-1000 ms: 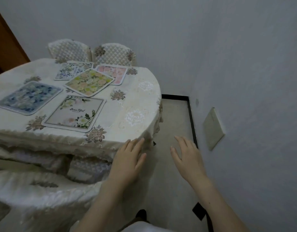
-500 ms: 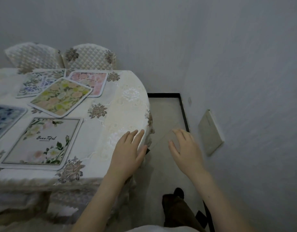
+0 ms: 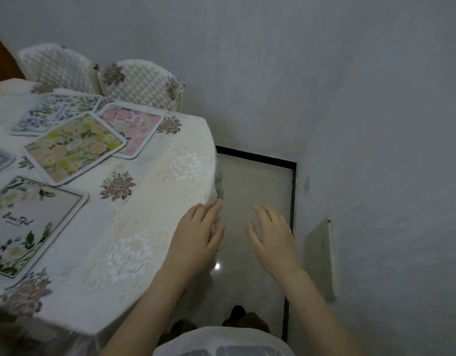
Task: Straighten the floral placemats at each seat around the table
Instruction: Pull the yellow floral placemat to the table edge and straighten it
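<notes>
While left hand (image 3: 196, 237) lies spread at tablecloth (image 3: 155, 201) edge, right hand (image 3: 274, 236) hovers spread over bare floor (image 3: 255, 181).

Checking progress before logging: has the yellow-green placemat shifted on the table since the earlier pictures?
No. The yellow-green placemat still overlaps the pink placemat at the same angle; only the camera moved.

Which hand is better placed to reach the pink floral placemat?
Left. The left hand rests at the tablecloth edge, nearer the pink floral placemat; the right hand hangs over the floor.
</notes>
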Motion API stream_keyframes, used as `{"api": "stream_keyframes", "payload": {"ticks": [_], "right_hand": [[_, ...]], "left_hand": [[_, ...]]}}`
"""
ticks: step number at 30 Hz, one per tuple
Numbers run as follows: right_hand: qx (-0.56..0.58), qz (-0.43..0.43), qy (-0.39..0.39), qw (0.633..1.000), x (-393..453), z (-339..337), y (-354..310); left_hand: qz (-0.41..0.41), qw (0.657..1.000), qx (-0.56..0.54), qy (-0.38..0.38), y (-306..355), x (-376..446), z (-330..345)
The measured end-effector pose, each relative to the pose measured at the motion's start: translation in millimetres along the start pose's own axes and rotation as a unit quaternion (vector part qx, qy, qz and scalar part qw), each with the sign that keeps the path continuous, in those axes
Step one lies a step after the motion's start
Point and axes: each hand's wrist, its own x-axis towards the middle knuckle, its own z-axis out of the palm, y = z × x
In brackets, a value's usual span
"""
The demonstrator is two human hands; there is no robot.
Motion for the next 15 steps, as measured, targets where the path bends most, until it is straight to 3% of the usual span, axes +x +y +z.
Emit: {"api": "stream_keyframes", "payload": {"ticks": [7,15], "right_hand": [[0.051,-0.053,-0.072,0.995,68.0,11.9,33.4],[0.043,-0.116,-0.162,0.979,148.7,54.0,26.2]], "left_hand": [[-0.077,0.997,0.03,0.007,-1.2,40.9,20.6],[-0.171,0.984,0.039,0.019,-52.0,89.4,38.0]]}}
